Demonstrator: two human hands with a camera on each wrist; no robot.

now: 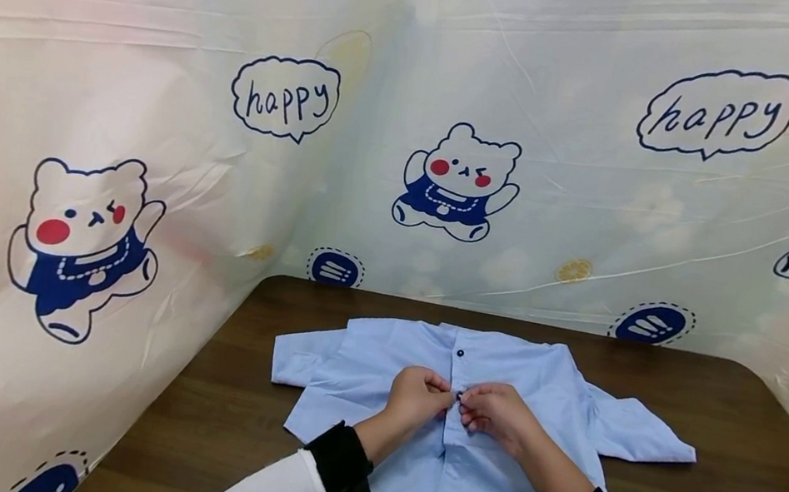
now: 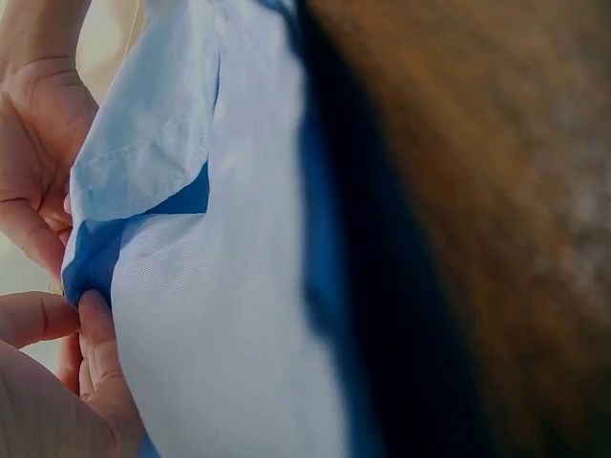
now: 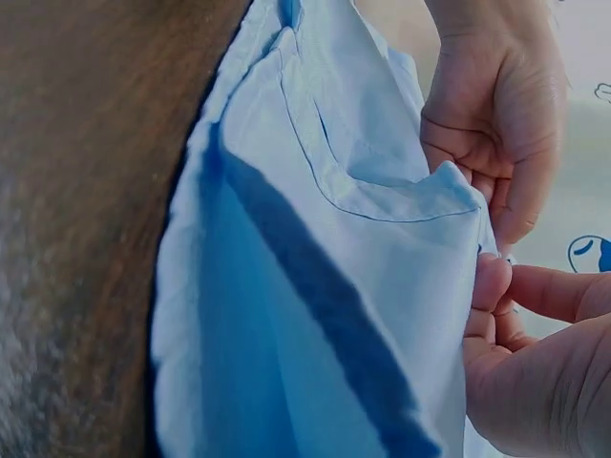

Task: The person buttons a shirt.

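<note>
A light blue short shirt (image 1: 522, 361) lies spread on the brown table, its front placket running down the middle. One dark button (image 1: 460, 354) shows near the top of the placket. Just below it, my left hand (image 1: 419, 396) pinches the placket from the left. My right hand (image 1: 501, 416) pinches the same spot from the right, and a small dark button (image 1: 460, 396) shows between the fingertips. In the right wrist view the cloth is lifted into a fold at the fingertips. How far the button sits in its hole is hidden by the fingers.
The wooden table (image 1: 187, 427) extends on both sides of the shirt. Behind it hangs a pale curtain (image 1: 562, 185) printed with bears and lettering. The shirt's sleeves (image 1: 641, 432) reach out left and right. Black straps (image 1: 337, 461) with small devices circle both wrists.
</note>
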